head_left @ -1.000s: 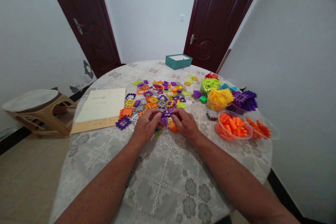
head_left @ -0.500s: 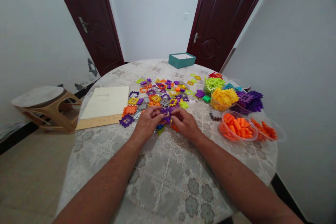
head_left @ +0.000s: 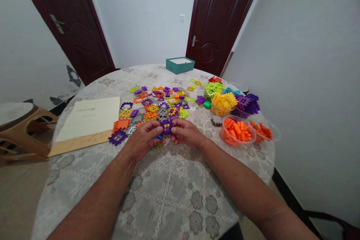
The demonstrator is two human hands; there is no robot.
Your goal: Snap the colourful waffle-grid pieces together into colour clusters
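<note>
Between my two hands, a dark purple notched square piece (head_left: 166,127) with window-like openings is held up over the near edge of a heap. My left hand (head_left: 144,138) pinches its left side between thumb and fingers. On its right side, my right hand (head_left: 186,132) grips it the same way. A bit of blue shows beside my left fingertips, partly hidden. Behind the hands lies a spread of mixed notched pieces, among them a grey one (head_left: 163,112), an orange one (head_left: 122,124) and a purple frame (head_left: 118,137) at the left.
Clear tubs on the right hold orange pieces (head_left: 237,130), yellow pieces (head_left: 224,101), lime green pieces (head_left: 213,89) and purple pieces (head_left: 247,104). A teal box (head_left: 180,66) stands at the table's far edge. Paper sheets (head_left: 90,116) lie at the left. A stool (head_left: 25,131) stands beyond the table.
The view has turned to the right, so the scene sits further left. The purple piece now faces the camera more, with its openings showing, and both hands still hold it.
</note>
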